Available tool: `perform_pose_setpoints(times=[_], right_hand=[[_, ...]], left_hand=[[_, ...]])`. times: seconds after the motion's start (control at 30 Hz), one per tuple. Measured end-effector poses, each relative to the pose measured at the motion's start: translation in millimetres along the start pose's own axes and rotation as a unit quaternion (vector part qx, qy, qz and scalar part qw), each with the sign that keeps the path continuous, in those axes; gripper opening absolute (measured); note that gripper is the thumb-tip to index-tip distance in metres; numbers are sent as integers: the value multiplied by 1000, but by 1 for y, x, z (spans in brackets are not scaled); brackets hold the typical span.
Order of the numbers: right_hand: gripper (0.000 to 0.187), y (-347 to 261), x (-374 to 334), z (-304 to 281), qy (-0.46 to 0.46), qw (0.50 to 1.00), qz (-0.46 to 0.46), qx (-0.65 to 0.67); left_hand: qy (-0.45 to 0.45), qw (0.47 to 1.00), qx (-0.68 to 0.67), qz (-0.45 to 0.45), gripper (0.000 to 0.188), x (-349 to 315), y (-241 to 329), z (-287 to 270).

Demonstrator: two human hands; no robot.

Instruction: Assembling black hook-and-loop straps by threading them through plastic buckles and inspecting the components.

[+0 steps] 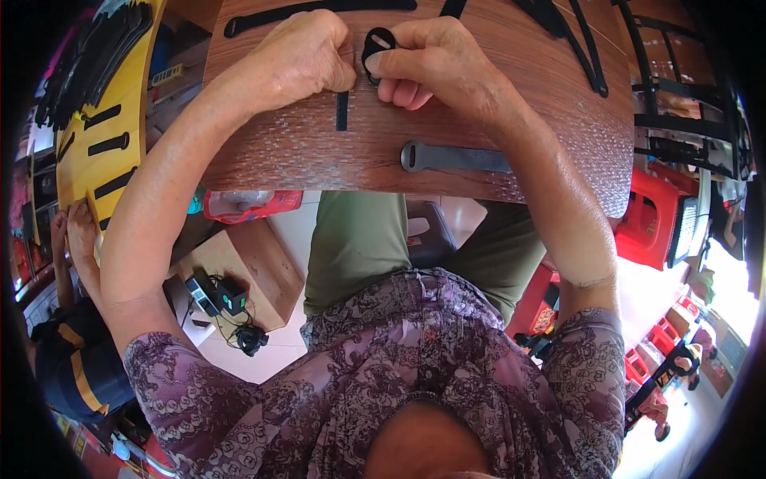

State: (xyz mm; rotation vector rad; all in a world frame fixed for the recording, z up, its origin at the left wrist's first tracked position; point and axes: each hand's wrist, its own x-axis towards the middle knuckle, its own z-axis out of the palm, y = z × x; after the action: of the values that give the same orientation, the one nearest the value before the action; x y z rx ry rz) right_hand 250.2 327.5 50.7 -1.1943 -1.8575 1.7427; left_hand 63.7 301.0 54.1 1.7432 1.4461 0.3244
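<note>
Over the wooden table (495,172), my right hand (431,60) is closed, thumb and fingers pinching the slotted end of a black strap (378,38). My left hand (311,60) is curled into a fist just beside it. A short dark strip (342,113) sticks out below that fist, apparently part of a strap; how it joins the slotted end is hidden by my fingers. Nearer to me lies a grey strap (455,158) with a slotted end, partly covered by my right forearm. One more black strap (319,11) stretches along the far side, behind my left hand.
More black straps (570,40) lie at the table's far right. On the left, a yellow table (72,172) bears a pile of black straps (100,60) and several single ones; another person's hands (76,231) rest at its edge. A red stool (650,219) stands at right.
</note>
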Motion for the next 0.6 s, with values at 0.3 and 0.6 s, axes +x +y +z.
perform_pose_setpoints(times=[0.3,0.6], right_hand=[[15,2,1,0,5,1000,-6,-1],[15,3,1,0,2,1000,1,-2]], left_hand=[[63,997,-31,-29,7,-18,-8,2],[52,997,47,27,12,-5,-3,-3]])
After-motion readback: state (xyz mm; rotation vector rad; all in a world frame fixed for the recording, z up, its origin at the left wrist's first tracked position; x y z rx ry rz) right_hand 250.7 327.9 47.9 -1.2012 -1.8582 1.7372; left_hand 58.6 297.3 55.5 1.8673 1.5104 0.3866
